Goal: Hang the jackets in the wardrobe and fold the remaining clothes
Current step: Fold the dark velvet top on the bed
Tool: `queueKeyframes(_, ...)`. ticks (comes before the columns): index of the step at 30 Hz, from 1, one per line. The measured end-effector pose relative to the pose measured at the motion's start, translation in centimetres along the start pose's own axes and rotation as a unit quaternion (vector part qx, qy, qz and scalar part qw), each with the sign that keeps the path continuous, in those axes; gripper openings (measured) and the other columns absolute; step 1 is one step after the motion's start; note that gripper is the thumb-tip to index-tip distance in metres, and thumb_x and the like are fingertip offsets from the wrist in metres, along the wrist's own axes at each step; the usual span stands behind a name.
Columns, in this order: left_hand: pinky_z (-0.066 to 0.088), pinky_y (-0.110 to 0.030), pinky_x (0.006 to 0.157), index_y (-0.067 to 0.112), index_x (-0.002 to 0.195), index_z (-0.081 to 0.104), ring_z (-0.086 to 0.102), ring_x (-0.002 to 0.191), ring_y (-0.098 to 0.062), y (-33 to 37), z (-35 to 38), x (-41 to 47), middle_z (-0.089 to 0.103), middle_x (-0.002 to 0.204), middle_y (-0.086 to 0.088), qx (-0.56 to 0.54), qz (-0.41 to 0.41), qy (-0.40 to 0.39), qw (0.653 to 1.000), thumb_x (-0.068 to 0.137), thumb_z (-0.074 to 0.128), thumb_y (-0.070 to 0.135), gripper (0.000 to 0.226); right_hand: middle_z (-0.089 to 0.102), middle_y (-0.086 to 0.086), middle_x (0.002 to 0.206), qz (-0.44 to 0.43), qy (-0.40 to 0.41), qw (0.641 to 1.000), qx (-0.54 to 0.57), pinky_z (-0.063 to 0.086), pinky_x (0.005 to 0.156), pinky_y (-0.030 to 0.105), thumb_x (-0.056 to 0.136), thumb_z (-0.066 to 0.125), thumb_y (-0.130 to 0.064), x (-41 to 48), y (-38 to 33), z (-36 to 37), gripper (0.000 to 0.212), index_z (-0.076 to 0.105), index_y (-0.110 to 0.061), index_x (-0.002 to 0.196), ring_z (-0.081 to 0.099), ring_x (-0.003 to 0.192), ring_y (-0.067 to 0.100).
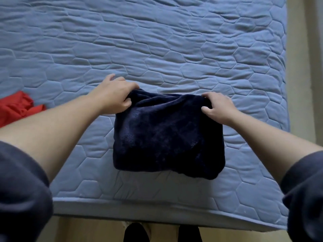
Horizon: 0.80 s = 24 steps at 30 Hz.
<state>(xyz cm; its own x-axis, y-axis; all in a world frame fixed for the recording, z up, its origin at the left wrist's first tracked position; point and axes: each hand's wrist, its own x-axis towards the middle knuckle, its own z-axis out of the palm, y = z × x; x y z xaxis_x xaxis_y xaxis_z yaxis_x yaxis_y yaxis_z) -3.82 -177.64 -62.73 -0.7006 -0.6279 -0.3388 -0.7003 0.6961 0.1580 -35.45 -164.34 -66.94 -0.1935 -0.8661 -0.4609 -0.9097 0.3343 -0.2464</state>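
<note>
Fig.: head view, fold in progress. The blue quilted mattress filled most of the frame; its top was bare apart from two garments, w/ no jackets and no wardrobe in view, so the hanging part of the task could not be judged. Near the front edge, approx. centred, lay the dark navy fleece garment, already reduced to a compact rectangle, its lower right corner sagging slightly toward the mattress edge. At the far left edge sat a red garment, crumpled and cut off by the frame; it appeared unfolded, i.e. probably next in line.

The left hand was clamped on the navy piece's far left corner, thumb under and fingers over the cloth. The right hand was closed on the far right corner, fingertips pinching the top edge. Both held the far edge slightly bunched.

Judgement: the navy fold was nearly done, lacking perhaps one last fold or a smoothing; the red item, at min., remained.
</note>
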Motion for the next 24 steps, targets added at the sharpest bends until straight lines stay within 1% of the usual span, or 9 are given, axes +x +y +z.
queueKeyframes(3, 0.019, -0.049, 0.111, 0.022, 0.106, 0.057, 0.050, 0.112, -0.023, -1.1, -0.8, 0.5, 0.064, 0.103, -0.003, 0.092, 0.028, -0.059, 0.994, 0.093, 0.044, 0.037, 0.023, 0.058, 0.005, 0.106, -0.022, -0.017, 1.000, -0.007, 0.036, 0.090, 0.041, 0.084, 0.056, -0.032, 0.7, -0.2, -1.0, 0.024, 0.058, -0.018, 0.103, 0.051, 0.110, 0.029)
queueKeyframes(4, 0.018, -0.049, 0.112, 0.022, 0.103, 0.056, 0.050, 0.112, -0.022, -1.6, -1.1, 0.7, 0.063, 0.099, -0.004, 0.111, 0.018, -0.068, 0.991, 0.095, 0.041, 0.039, 0.024, 0.057, 0.003, 0.091, -0.016, -0.009, 0.999, 0.039, 0.038, 0.081, 0.038, 0.082, 0.056, -0.030, 0.7, -0.1, -1.4, 0.012, 0.054, -0.021, 0.089, 0.054, 0.098, 0.030)
queueKeyframes(6, 0.016, -0.050, 0.112, 0.020, 0.103, 0.052, 0.050, 0.113, -0.024, -2.0, -1.1, 1.3, 0.062, 0.098, -0.006, 0.117, -0.033, -0.063, 0.991, 0.099, 0.035, 0.038, 0.025, 0.055, 0.001, 0.079, 0.020, 0.028, 0.993, 0.111, 0.039, 0.076, 0.037, 0.083, 0.056, -0.027, 0.9, 0.3, -1.6, 0.013, 0.044, -0.021, 0.084, 0.056, 0.087, 0.030)
queueKeyframes(10, 0.021, -0.054, 0.110, 0.013, 0.113, 0.046, 0.046, 0.117, -0.033, 0.8, -0.2, 2.7, 0.059, 0.116, -0.015, 0.052, -0.204, -0.055, 0.976, 0.095, 0.043, 0.016, 0.019, 0.059, 0.010, 0.119, 0.124, 0.077, 0.988, 0.052, 0.029, 0.102, 0.046, 0.089, 0.054, -0.027, 1.3, -0.6, 0.0, 0.032, 0.048, -0.019, 0.119, 0.050, 0.117, 0.031)
queueKeyframes(13, 0.024, -0.052, 0.109, 0.010, 0.132, 0.042, 0.037, 0.130, -0.034, 4.7, 0.3, 1.5, 0.042, 0.139, -0.016, -0.093, -0.290, 0.054, 0.951, 0.088, 0.045, 0.009, 0.044, 0.027, 0.009, 0.155, 0.123, 0.145, 0.981, 0.036, 0.011, 0.114, 0.056, 0.089, 0.052, -0.024, -1.1, -3.9, 1.1, 0.058, 0.034, -0.018, 0.144, 0.021, 0.143, 0.025)
queueKeyframes(15, 0.015, -0.051, 0.115, 0.008, 0.141, 0.036, 0.024, 0.142, -0.029, 7.1, 0.8, -0.8, 0.029, 0.153, -0.014, -0.104, -0.215, 0.141, 0.961, 0.091, 0.045, 0.016, 0.052, 0.011, 0.006, 0.161, 0.050, 0.168, 0.983, 0.044, 0.003, 0.115, 0.058, 0.091, 0.050, -0.027, -4.0, -6.0, 1.8, 0.065, 0.026, -0.016, 0.150, 0.006, 0.149, 0.024)
queueKeyframes(17, 0.012, -0.052, 0.116, 0.007, 0.144, 0.035, 0.020, 0.145, -0.026, 9.0, 1.4, -3.4, 0.024, 0.156, -0.012, -0.064, -0.120, 0.173, 0.976, 0.091, 0.042, 0.024, 0.057, 0.010, 0.005, 0.161, -0.024, 0.177, 0.983, 0.036, 0.006, 0.116, 0.060, 0.091, 0.045, -0.031, -6.8, -7.7, 2.5, 0.067, 0.024, -0.014, 0.151, 0.005, 0.149, 0.024)
queueKeyframes(20, 0.015, -0.056, 0.115, 0.010, 0.146, 0.037, 0.022, 0.145, -0.028, 10.6, 3.1, -5.6, 0.025, 0.156, -0.013, -0.016, -0.053, 0.147, 0.988, 0.090, 0.034, 0.036, 0.061, 0.012, 0.004, 0.160, -0.108, 0.160, 0.981, 0.018, 0.012, 0.114, 0.062, 0.092, 0.037, -0.041, -8.9, -9.4, 4.3, 0.065, 0.025, -0.016, 0.151, 0.009, 0.148, 0.025)
queueKeyframes(24, 0.011, -0.062, 0.113, 0.024, 0.148, 0.033, 0.015, 0.145, -0.037, 9.5, 6.2, -4.6, 0.019, 0.158, -0.013, 0.032, -0.082, 0.065, 0.994, 0.091, 0.031, 0.051, 0.063, 0.003, -0.004, 0.161, -0.101, 0.098, 0.990, -0.023, 0.003, 0.109, 0.069, 0.093, 0.030, -0.053, -7.2, -9.5, 7.5, 0.062, 0.016, -0.036, 0.151, -0.002, 0.149, 0.027)
